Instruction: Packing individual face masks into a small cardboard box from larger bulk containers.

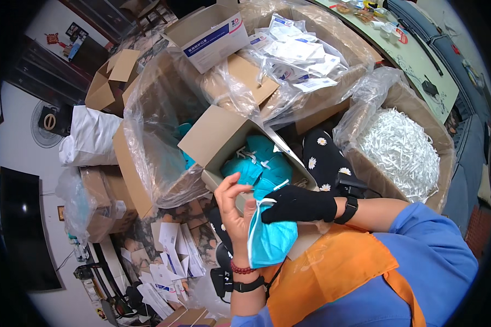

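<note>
From your head camera, your bare left hand (233, 210) and black-gloved right hand (300, 205) both have fingers pinched on one blue face mask (270, 235), held just below the open cardboard box (223, 139). That box holds several more blue masks, too jumbled to count. Boxes and bags crowd every side, leaving little free room.

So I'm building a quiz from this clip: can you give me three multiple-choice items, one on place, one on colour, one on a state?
1. Where is the box of white shredded strips? A right of the hands B left C behind the person
2. What colour is the mask being held? A white B teal C orange
3. The right hand is: A bare B gloved in black C out of view

Answers: 1 A, it sits at the right side. 2 B, teal fabric shows between both hands. 3 B, a black glove covers it, while the left hand is bare.
</note>
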A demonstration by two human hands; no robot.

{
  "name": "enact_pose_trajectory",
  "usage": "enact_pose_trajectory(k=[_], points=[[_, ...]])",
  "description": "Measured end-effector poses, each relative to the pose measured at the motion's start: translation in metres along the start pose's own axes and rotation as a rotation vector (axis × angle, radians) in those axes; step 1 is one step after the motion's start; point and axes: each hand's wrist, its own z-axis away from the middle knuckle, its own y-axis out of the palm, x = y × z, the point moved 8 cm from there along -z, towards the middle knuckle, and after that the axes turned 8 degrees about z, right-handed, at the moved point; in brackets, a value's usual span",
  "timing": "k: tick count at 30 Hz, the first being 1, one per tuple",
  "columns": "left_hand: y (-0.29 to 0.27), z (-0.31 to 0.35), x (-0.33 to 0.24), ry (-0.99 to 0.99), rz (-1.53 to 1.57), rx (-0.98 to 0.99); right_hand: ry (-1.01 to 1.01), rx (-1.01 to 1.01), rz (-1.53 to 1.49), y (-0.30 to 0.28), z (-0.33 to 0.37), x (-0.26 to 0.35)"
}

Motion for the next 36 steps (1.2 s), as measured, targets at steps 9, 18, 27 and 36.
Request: enact_pose_trajectory(k=[9,18,27,36], points=[[0.008,0.007,0.008,-0.343,-0.391,0.435,-0.199,-0.346,0.677,-0.025,0.01,0.023],[-0.01,0.025,0.043,-0.274,-0.223,0.136,-0.516,-0.01,0.376,0.001,0.043,0.045],[-0.126,0.049,0.157,-0.511,-0.009,-0.468,-0.264,-0.06,0.313,-0.026,0.05,0.078],[-0.166,-0.05,0.177,-0.789,0.344,-0.578,-0.096,-0.237,0.819,-0.084,0.027,0.044]])
